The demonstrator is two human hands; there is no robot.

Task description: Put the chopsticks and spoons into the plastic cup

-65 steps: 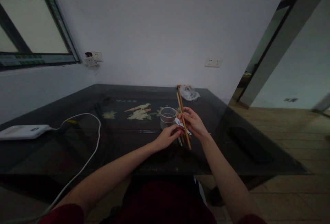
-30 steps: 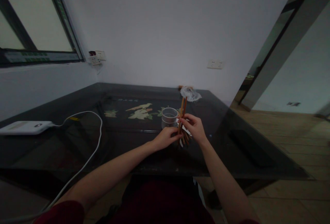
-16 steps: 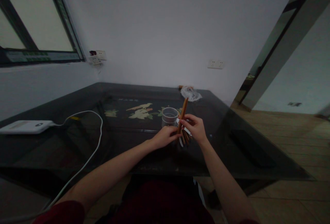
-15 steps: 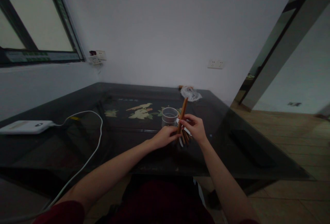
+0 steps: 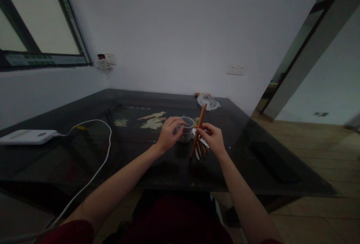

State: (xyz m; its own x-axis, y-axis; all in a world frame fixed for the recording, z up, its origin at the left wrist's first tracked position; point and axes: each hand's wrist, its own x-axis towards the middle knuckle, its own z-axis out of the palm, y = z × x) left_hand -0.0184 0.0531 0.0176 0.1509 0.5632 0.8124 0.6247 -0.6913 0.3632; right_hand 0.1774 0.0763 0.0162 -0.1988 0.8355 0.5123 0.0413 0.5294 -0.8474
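Note:
My right hand pinches a pair of brown wooden chopsticks, held upright with a slight tilt, their lower ends near the tabletop. At the clear plastic cup, my left hand has its fingers curled over the left side of the rim, with the thumb in front. More chopsticks lie in a bundle on the table beneath my right hand. Among them are white-handled utensils, partly hidden, whose kind I cannot make out.
The dark glossy table has a bird-and-flower inlay. Behind the cup lies a crumpled clear plastic bag. A white device with a white cable rests on the left. A flat black object lies on the right.
My left hand has let go of the chopsticks' lower part and moved left and up to the cup. The right hand still holds the chopsticks in nearly the same place.

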